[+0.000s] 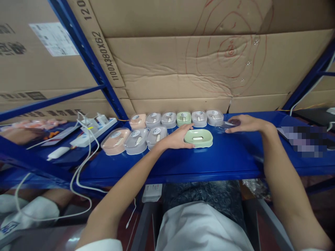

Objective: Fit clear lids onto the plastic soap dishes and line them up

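Note:
A light green oval soap box [198, 143] stands uncovered on the blue shelf, with a pale bar-shaped piece in its middle. My left hand [178, 138] grips its left end, thumb at the front and fingers at the back. Off to the right, my right hand [247, 123] pinches a clear plastic lid [223, 127], which is low over the shelf; I cannot tell whether it touches. Behind the hands runs a row of lidded boxes, among them a green one [184, 119] and a grey one [215, 118]. Nearer on the left sit a peach box [116, 142] and two grey ones.
A white power strip [92, 132] with looping white cables lies on the neighbouring left shelf, where another person's hand [22, 135] is visible. A cardboard wall [167, 55] closes off the back. Blue metal posts [104, 87] flank the space. A blurred-out object [305, 141] lies at right.

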